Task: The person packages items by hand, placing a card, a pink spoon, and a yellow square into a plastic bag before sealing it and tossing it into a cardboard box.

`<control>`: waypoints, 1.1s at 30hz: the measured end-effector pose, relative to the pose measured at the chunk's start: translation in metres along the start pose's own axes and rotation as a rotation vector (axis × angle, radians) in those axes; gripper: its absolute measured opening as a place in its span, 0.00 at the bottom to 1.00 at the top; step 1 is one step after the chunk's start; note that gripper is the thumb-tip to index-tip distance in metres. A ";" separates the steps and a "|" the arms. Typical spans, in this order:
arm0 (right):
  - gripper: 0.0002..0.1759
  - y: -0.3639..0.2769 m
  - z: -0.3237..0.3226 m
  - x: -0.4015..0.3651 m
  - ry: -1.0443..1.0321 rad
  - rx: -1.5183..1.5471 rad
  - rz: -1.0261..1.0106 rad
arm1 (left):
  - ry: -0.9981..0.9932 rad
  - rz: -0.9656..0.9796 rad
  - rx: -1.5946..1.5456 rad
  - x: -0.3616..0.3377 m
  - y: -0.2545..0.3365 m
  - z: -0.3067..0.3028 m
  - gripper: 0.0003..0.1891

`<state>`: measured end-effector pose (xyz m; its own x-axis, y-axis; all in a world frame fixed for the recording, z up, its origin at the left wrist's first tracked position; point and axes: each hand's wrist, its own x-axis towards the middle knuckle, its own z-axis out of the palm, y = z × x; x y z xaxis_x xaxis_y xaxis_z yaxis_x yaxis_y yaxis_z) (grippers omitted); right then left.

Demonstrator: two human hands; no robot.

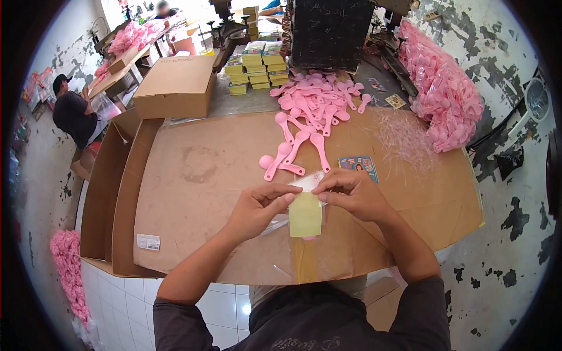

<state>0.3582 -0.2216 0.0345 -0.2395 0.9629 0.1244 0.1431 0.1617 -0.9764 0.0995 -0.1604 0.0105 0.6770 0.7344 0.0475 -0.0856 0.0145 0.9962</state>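
Low over the front of the cardboard-covered table, both hands pinch the top of a small clear plastic bag (307, 183) with a pale yellow card (305, 216) in or against it. My left hand (254, 207) grips the bag's left top corner between thumb and forefinger. On the opposite side, my right hand (355, 196) pinches the right top corner. A bit of pink shows below the card; its shape is mostly hidden. Just beyond the hands lie loose pink plastic spoons (301, 143), with a larger heap behind. A colourful printed card (359, 168) lies beyond my right hand.
An open cardboard box (120, 199) flanks the table's left, with a closed carton (175, 88) behind. Stacked cards (256, 61) and a black machine block (331, 35) stand at the back. Bagged pink spoons (439, 88) are right. Another person (76, 111) sits far left.
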 end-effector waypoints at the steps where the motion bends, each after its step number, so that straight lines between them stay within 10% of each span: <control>1: 0.09 0.002 0.000 0.001 0.000 -0.032 -0.017 | -0.017 -0.017 0.008 0.001 -0.001 -0.001 0.14; 20: 0.21 -0.013 -0.002 0.004 0.139 -0.151 -0.047 | 0.014 -0.026 0.030 -0.001 0.023 -0.027 0.18; 26: 0.22 0.006 -0.067 -0.005 0.440 -0.717 -0.066 | 0.896 0.720 -0.390 -0.016 0.058 -0.111 0.23; 29: 0.22 0.022 -0.083 -0.010 0.482 -0.910 -0.009 | 0.771 0.672 -0.466 -0.015 0.065 -0.104 0.26; 33: 0.22 0.040 -0.088 -0.013 0.398 -1.036 0.094 | 0.522 0.293 0.369 0.008 0.014 -0.064 0.19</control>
<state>0.4513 -0.2084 0.0094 0.1129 0.9513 0.2870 0.9214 0.0079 -0.3884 0.0571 -0.1106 0.0202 0.2164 0.9040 0.3686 0.1053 -0.3970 0.9118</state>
